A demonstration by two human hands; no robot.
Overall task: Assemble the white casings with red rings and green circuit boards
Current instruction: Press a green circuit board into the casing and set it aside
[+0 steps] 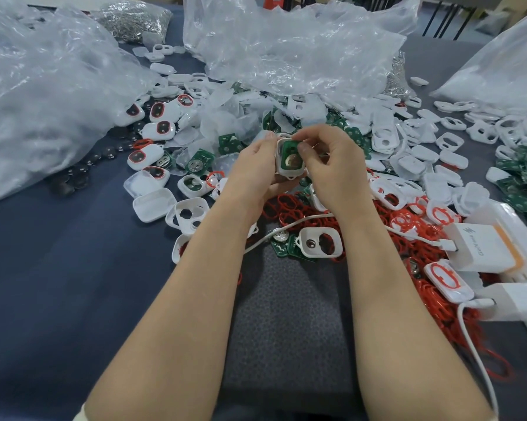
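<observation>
Both hands meet above the middle of the table around one white casing (pixel 292 172). Inside it sits a green circuit board (pixel 289 153) with a round metal contact. My left hand (pixel 256 168) holds the casing from the left and below. My right hand (pixel 329 165) pinches its top right edge, thumb pressing on the board. Loose red rings (pixel 286 208) lie in a heap just under my wrists. More white casings (pixel 320 246) and green boards (pixel 199 161) are scattered all around.
Crumpled clear plastic bags (pixel 43 101) fill the left and back (pixel 286 47). Casings with red rings fitted (pixel 158 130) lie at the left. A white charger box (pixel 481 247) with a cable (pixel 475 354) sits at the right. Dark round button cells (pixel 82 168) line the left bag's edge.
</observation>
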